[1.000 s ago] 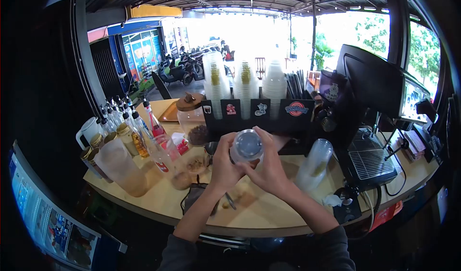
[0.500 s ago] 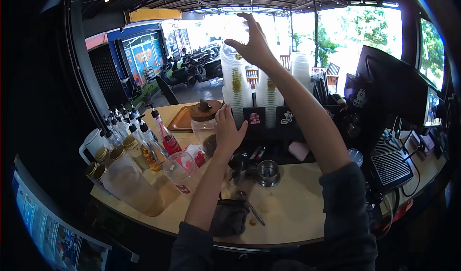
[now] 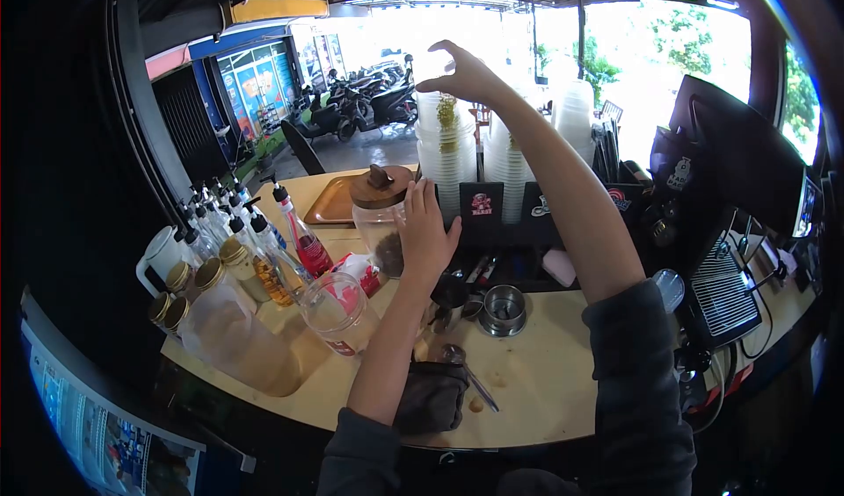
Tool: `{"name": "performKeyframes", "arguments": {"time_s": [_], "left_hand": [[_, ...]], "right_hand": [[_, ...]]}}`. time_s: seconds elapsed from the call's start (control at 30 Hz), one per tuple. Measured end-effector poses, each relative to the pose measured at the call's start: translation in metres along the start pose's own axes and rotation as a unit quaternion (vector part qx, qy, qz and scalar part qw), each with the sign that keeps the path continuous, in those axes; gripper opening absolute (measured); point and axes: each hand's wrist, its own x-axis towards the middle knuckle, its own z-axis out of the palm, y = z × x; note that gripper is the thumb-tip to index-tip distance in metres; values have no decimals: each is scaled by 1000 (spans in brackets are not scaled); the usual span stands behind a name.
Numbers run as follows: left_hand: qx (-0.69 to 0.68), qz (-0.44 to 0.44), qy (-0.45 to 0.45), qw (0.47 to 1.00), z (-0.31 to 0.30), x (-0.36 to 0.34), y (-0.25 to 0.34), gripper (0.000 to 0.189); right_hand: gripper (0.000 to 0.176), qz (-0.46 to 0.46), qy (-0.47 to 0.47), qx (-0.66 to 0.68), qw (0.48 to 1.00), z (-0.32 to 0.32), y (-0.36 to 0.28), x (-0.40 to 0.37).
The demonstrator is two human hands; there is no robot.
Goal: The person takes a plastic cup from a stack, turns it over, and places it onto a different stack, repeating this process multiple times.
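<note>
My right hand (image 3: 470, 76) is raised at the top of a tall stack of clear plastic cups (image 3: 447, 158) with gold print. Its thumb and fingers curve apart in a C shape, and glare washes out the space between them. Lower down, my left hand (image 3: 428, 232) has its fingers stretched upward, close to the foot of that stack. It overlaps the side of a glass jar (image 3: 369, 219) with a wooden lid (image 3: 381, 187). Another stack of cups (image 3: 503, 175) stands just right of the first.
Pump bottles (image 3: 211, 224) and a red syrup bottle (image 3: 309, 246) crowd the left. Nearer are an open clear jar (image 3: 338, 313), a dark cloth (image 3: 432, 395), a spoon (image 3: 479, 389) and a steel cup (image 3: 504, 307). A drip grate (image 3: 723, 298) and monitor (image 3: 738, 153) stand right.
My view has shifted, with the counter things and cup stacks appearing a little further right. My right hand sits slightly lower in view, its fingers still curved apart; the left stays by the jar.
</note>
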Motion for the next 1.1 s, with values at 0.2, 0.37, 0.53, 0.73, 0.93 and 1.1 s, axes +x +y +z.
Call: {"name": "performKeyframes", "arguments": {"time_s": [0.2,0.37,0.53,0.73,0.93,1.1], "left_hand": [[20,16,18,1000,3,-1,-2,75],[23,16,16,999,2,-2,-2,75],[34,13,19,999,2,-3,2,73],[25,7,18,999,-4,1,10,73],[-75,30,38,996,-37,-7,56,62],[-346,52,-29,936,-61,-51,133,40]], "right_hand": [[78,26,16,-20,999,9,2,-8],[73,2,26,9,1000,17,11,-11],[82,-1,42,-10,999,19,2,-25],[99,11,79,-25,996,27,-3,-52],[27,-105,28,-117,987,-12,-36,-120],[13,-84,-8,-136,987,-72,-66,-221]]}}
